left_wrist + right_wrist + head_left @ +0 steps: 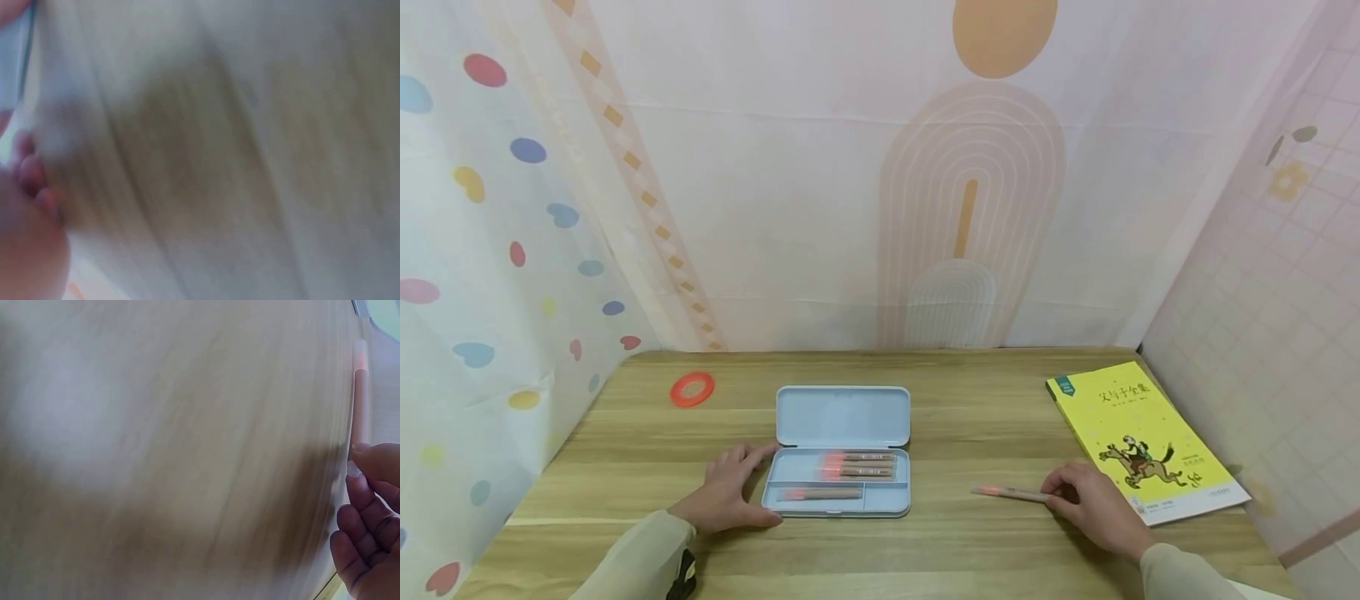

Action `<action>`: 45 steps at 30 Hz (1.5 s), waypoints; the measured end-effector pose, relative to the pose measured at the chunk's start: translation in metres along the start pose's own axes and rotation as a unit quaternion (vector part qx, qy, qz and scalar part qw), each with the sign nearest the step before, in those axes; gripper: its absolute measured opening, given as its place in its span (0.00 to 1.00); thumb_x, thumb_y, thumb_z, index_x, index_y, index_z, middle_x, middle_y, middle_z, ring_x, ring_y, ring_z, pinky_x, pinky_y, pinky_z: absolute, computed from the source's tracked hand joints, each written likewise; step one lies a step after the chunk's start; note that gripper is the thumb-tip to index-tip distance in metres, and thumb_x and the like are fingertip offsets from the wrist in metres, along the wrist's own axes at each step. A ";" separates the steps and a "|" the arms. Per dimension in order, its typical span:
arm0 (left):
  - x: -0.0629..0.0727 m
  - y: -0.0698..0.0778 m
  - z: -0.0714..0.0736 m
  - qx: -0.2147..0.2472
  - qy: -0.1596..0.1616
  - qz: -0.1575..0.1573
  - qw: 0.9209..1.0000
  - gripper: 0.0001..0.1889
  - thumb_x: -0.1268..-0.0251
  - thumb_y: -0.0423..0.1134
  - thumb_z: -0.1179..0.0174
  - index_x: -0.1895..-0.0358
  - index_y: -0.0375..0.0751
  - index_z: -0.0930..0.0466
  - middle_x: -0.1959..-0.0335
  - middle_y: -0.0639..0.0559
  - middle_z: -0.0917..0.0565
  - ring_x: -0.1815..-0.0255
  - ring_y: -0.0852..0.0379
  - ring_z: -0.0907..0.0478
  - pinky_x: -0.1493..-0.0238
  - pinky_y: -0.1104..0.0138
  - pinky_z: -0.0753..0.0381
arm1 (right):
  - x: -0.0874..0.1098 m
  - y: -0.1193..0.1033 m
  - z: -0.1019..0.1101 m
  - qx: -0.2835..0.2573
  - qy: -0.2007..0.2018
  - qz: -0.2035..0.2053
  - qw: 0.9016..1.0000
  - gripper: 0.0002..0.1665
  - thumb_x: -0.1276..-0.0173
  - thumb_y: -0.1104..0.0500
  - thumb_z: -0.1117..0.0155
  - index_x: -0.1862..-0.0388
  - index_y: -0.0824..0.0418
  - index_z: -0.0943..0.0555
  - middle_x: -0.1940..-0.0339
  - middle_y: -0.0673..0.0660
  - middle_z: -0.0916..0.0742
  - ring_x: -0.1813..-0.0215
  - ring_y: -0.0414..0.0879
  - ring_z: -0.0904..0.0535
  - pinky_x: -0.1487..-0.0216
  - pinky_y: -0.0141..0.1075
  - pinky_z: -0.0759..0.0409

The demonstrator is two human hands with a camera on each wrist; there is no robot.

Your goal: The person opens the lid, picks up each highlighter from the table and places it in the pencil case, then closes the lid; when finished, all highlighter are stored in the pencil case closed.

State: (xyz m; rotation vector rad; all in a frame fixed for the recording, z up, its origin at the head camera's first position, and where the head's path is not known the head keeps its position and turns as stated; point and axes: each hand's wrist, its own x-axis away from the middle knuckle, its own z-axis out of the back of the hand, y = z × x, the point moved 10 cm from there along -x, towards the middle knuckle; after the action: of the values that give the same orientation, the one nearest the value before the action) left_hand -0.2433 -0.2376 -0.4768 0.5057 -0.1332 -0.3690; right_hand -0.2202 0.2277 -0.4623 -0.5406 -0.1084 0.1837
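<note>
A light blue pencil case (887,500) lies with its lid (843,415) raised. Several brown marker pens with clear caps and glowing orange-red tips are inside: some in the back compartment (857,472), one (823,494) in the front left compartment. My left hand (724,490) holds the case's left end, thumb at the front corner and index finger at the back corner. To the right of the case, my right hand (1097,506) pinches the end of another such marker pen (1011,493) between thumb and index finger; its capped end points left, towards the case.
A yellow book (1138,442) with a horse on its cover lies just beyond my right hand. An orange-red ring (692,389) rests at the back left of the wooden table (970,558). Patterned curtains (805,192) hang behind and at both sides.
</note>
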 end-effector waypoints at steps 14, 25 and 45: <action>0.000 0.001 0.000 -0.001 -0.003 0.003 1.000 0.52 0.59 0.61 0.25 0.28 0.44 0.36 0.52 0.50 0.30 0.52 0.53 0.38 0.52 0.57 0.42 | -0.014 -0.034 0.003 -0.029 0.024 0.058 0.998 0.05 0.37 0.57 0.29 0.68 0.46 0.17 0.68 0.41 0.17 0.63 0.31 0.25 0.59 0.31 0.23; 0.001 0.000 -0.001 0.000 -0.003 0.001 1.000 0.52 0.60 0.61 0.25 0.28 0.43 0.36 0.55 0.52 0.31 0.54 0.54 0.38 0.54 0.58 0.43 | -0.033 -0.082 -0.011 -0.069 0.016 0.119 0.990 0.04 0.36 0.60 0.30 0.67 0.51 0.16 0.67 0.43 0.16 0.62 0.34 0.23 0.57 0.32 0.21; 0.000 -0.001 0.000 -0.001 -0.004 0.004 1.000 0.52 0.59 0.61 0.25 0.28 0.45 0.36 0.54 0.50 0.31 0.53 0.53 0.39 0.53 0.58 0.43 | -0.058 -0.180 -0.059 -0.070 -0.027 0.200 0.977 0.02 0.36 0.60 0.30 0.68 0.53 0.16 0.69 0.43 0.17 0.63 0.40 0.22 0.56 0.33 0.26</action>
State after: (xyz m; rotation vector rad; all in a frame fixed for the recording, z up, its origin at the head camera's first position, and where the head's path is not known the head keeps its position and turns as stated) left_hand -0.2437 -0.2384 -0.4777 0.5009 -0.1419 -0.3625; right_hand -0.2423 0.0352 -0.4220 -0.6955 -0.0651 0.5880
